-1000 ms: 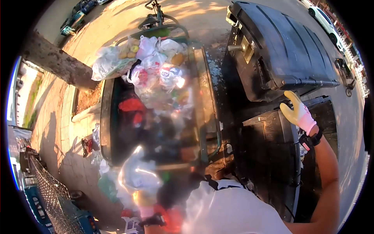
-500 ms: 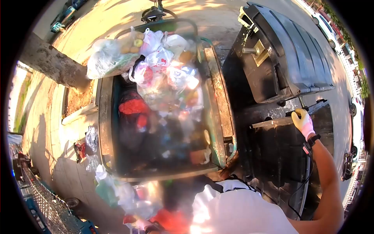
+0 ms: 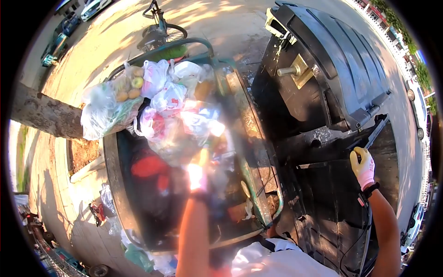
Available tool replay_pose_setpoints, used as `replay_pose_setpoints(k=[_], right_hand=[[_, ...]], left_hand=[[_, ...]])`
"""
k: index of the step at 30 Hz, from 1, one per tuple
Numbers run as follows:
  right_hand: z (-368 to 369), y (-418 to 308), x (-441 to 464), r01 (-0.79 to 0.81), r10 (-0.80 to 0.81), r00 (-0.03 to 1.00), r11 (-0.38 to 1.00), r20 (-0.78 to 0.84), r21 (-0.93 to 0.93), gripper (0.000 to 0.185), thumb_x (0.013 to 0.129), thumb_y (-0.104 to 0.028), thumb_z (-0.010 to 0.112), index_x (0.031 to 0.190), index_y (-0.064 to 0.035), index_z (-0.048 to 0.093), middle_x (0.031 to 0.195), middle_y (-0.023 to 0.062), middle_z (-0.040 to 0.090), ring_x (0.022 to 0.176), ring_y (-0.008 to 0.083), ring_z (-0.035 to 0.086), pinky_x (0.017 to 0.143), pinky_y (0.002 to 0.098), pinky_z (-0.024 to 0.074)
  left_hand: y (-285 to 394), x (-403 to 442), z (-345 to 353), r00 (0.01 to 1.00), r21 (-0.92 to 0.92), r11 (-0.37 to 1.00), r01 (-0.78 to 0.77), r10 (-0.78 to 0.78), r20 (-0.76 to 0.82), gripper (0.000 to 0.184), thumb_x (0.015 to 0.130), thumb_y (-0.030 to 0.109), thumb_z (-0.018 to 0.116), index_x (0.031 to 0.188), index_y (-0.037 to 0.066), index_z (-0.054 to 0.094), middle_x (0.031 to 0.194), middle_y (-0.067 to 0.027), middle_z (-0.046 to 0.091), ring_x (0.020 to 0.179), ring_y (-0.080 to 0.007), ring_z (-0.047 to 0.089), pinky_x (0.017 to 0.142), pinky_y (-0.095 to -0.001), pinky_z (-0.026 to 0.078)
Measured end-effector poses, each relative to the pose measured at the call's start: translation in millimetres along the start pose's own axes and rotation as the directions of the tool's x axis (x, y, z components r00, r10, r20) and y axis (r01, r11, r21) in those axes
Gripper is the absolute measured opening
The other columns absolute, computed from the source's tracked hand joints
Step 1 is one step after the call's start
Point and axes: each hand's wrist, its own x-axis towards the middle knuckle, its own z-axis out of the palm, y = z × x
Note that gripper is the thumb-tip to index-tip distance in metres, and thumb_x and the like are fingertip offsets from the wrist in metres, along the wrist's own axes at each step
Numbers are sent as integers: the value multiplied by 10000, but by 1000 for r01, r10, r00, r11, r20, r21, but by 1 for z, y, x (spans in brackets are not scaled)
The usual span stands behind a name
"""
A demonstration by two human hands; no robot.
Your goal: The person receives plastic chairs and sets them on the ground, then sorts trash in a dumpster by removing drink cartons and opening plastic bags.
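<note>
My right hand (image 3: 363, 166), in a white and pink glove, is closed on the rim of an open black wheeled bin (image 3: 341, 194) at the right. My left hand (image 3: 197, 175), gloved too, reaches over a metal cart (image 3: 113, 161). Glare and blur hide its fingers, so I cannot tell whether it touches anything. It is nearest to a heap of tied white plastic bags (image 3: 168, 99) at the cart's far end. A red bag (image 3: 150, 166) lies inside the cart, left of this hand. One clear bag (image 3: 110, 108) on the heap hangs past the cart's left edge.
A second black bin with a ribbed grey lid (image 3: 341, 55) stands beyond the first. Behind the cart is a bicycle (image 3: 161, 32). A tree trunk (image 3: 46, 113) rises at the left. More plastic bags (image 3: 143, 258) lie at the cart's near side.
My left hand has come up from the bags at the bottom and now extends forward over the cart. The view has shifted. My right hand keeps its grip on the bin rim.
</note>
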Motion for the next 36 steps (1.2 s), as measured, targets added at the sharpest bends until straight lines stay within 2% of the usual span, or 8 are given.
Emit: replay_pose_setpoints(k=[6,8,13,15,19,20,25,36], right_hand=[[-4,-17,6,-20,20,1000,1000,-7,19,196,961,-147,678,1076,5,726,1018,180,713,944,350,684,871,416,538],[-5,-22,9,-15,15,1000,1000,-16,21,190,951,-131,681,1072,8,725,1022,183,714,945,355,682,869,419,540],[0,-16,10,24,-24,999,1000,-30,-18,189,945,-117,683,1077,13,723,1033,179,719,948,363,682,873,425,541],[0,-14,9,13,-14,1000,1000,-26,-17,190,942,-105,688,1089,11,718,1034,176,719,957,365,680,876,429,541],[-2,-16,10,40,-41,999,999,-34,-16,186,940,-98,693,1090,8,717,1036,176,718,966,374,676,883,437,539],[-3,-18,10,31,-31,999,999,-32,-15,184,940,-97,693,1090,6,718,1036,177,718,968,376,675,886,437,539],[-3,-13,8,41,-41,998,999,-45,6,190,949,-121,699,1098,-4,721,1056,181,719,980,394,668,903,442,535],[-3,6,-2,-22,21,999,999,36,31,318,961,-257,706,1201,-50,717,1153,154,731,1092,370,680,979,437,526]], left_hand=[[-9,123,70,948,-413,855,316,-306,92,575,1058,585,551,1366,107,640,1081,-81,761,873,-221,752,482,-353,477],[-37,166,71,944,-462,824,328,-306,126,471,1054,491,582,1308,101,648,1077,-82,742,907,-237,738,600,-379,514],[-164,261,43,971,-174,962,-211,226,75,212,1043,258,659,1164,84,668,1067,-84,693,993,-275,703,894,-443,608],[-180,270,34,976,-279,936,-216,216,-28,219,1031,251,659,1162,77,677,1059,-89,707,978,-282,711,875,-472,619],[-96,200,5,982,50,993,-103,110,-154,310,881,250,838,1067,45,698,916,-80,720,817,-294,727,757,-439,599],[-61,159,0,883,766,548,-336,466,54,355,829,249,892,1033,32,699,861,-69,713,785,-285,722,735,-414,585],[-86,99,-51,933,440,846,-302,357,-47,303,811,-38,778,918,83,522,813,6,556,663,-84,514,597,-258,486],[-14,-108,-55,993,-354,933,-72,35,-112,245,891,65,719,1064,65,545,964,-39,591,798,-127,563,704,-290,505]])
